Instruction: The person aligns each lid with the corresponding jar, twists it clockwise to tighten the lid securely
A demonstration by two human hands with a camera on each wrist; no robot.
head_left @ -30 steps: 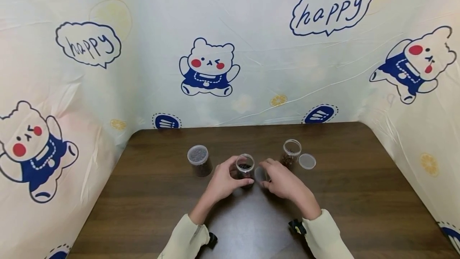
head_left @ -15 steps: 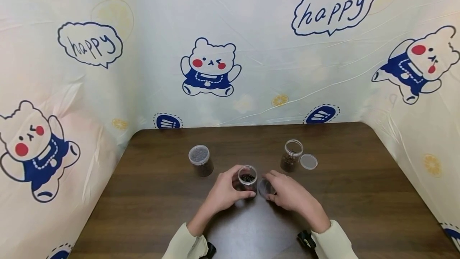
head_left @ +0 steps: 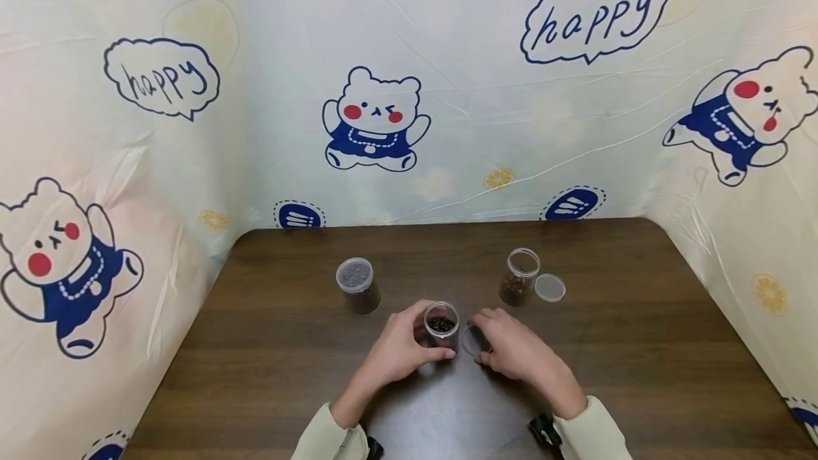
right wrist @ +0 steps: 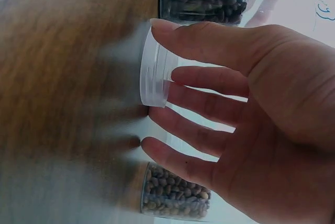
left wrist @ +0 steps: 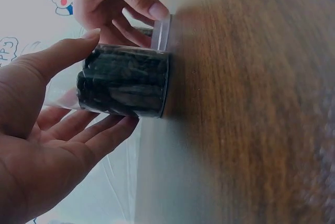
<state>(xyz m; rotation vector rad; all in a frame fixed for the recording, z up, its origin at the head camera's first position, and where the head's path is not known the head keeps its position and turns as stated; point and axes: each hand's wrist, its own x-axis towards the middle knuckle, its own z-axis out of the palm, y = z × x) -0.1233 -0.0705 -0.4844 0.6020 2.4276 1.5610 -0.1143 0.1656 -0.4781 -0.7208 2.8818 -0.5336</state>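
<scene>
Jar of dark seeds (head_left: 442, 339) stands upright and uncapped near the middle of the wooden table (head_left: 287, 375), with the left hand (head_left: 402, 343) curled round it, thumb on the near side, fingers on the far side. Just beside it, low at the tabletop, the right hand (head_left: 519, 348) pinches a clear lid (right wrist: 154, 80) by its rim between thumb and fingers; the lid seems to lie hollow side up, and how firmly it is held I cannot tell. The likeliest mishap is a spill: with no cap on, a knock from the right hand or a tilt of the left could tip seeds out. Squeezing smooth plastic too loosely could let the jar slide, while a thin rim could slip from the fingertips if lifted by one edge. Farther back, the bean jar (head_left: 516, 288) is also uncapped, so a careless swing of the right arm could topple it. A second lid (head_left: 549, 288) lies flat next to that jar, and similar caps could be mixed up.
</scene>
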